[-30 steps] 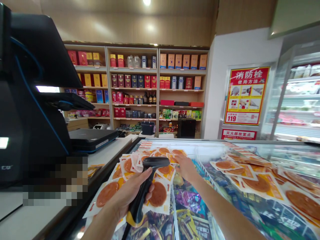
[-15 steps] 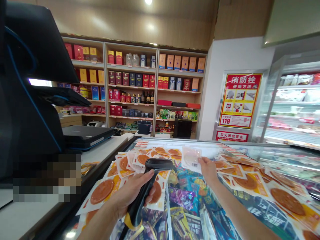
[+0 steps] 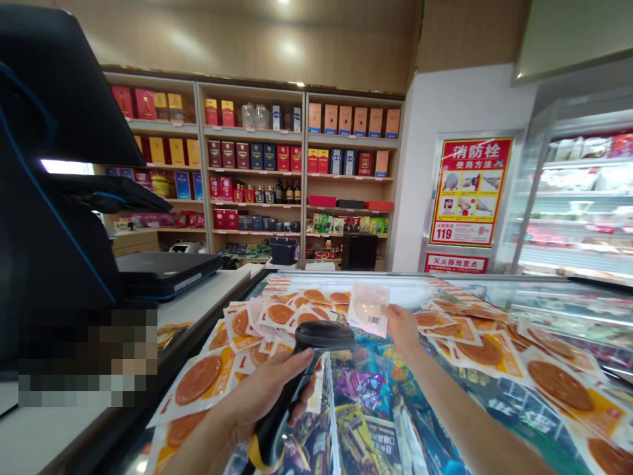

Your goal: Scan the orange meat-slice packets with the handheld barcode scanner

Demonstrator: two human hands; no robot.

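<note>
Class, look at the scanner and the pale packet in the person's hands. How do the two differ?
Colour: the scanner is black with yellow at its handle's end; the packet is whitish with a small barcode.
Shape: the scanner has a broad head on a long handle, while the packet is flat and squarish.
Grip: the left hand wraps the scanner's handle; the right hand holds the packet by its edge.
Shared: each is held in one hand.

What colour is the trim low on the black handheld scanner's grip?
Yellow trim, showing best in the head view.
</note>
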